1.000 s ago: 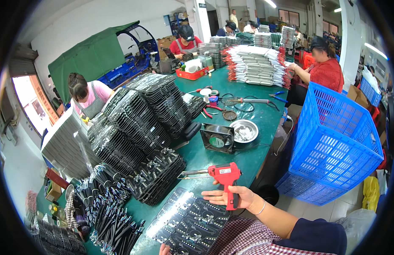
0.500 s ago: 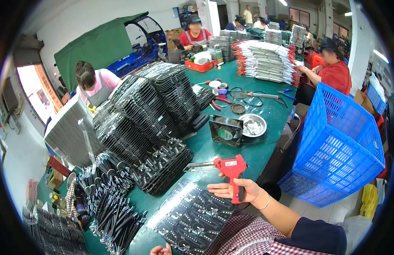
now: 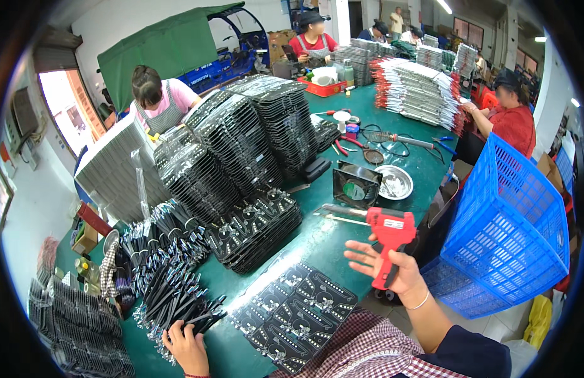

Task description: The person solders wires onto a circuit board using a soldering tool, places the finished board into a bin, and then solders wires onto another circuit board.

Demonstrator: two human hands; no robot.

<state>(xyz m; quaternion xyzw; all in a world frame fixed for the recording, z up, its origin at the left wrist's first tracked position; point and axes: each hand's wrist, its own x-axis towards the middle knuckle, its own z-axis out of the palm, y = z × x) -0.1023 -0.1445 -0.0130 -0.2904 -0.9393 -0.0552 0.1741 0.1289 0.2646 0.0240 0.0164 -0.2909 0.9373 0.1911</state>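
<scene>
My right hand (image 3: 393, 271) holds a red soldering gun (image 3: 393, 230) by its handle, between thumb and palm, with the other fingers stretched out. The gun's long metal tip points left over the bench. At the lower left, my left hand (image 3: 187, 349) reaches to a loose pile of black cables (image 3: 178, 309) with bare wire ends, its fingers apart and touching the nearest ones. Between my hands a black circuit board panel (image 3: 295, 315) with rows of small pale parts lies flat at the bench's near edge.
Stacks of black panels (image 3: 235, 138) rise behind the cables, with a lower stack (image 3: 254, 230) in front. A square fan (image 3: 356, 184) and a metal dish (image 3: 394, 183) of white bits stand farther right. Blue crates (image 3: 493, 233) stand beside the green bench (image 3: 329, 246). Co-workers sit around it.
My left hand has moved from the panel's near corner up to the cable pile. My right hand still holds the soldering gun, its fingers more spread. The whole view has shifted somewhat.
</scene>
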